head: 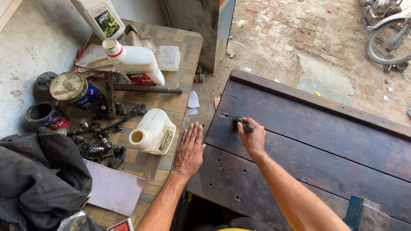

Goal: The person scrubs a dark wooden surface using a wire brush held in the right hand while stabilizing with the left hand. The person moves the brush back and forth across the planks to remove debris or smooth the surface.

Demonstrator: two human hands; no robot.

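View from above of a dark wooden bench top (325,141) of broad planks, set just right of a checker-patterned mat (180,51) strewn with containers and metal parts. A heap of dark cloth (38,175) fills the lower left corner, with a pale flat sheet (113,188) beside it. Containers on the mat: two white oil bottles, one upright at the top edge (100,17) and one lying capped (135,64); a smaller white jug (155,131) on its side, mouth uncapped, contents not visible; a round tin (70,87) with a dirty lid closed; an open can (43,113) whose interior appears dark. A metal shaft (147,89) and a cluster of small fittings (96,143) lie between them. The left hand (189,149) rests palm down on the mat's right edge, fingers extended and held close together, just right of the jug and holding nothing. The right hand (252,137) is closed around a small dark object (243,124), which presses against the bench top near its left edge.
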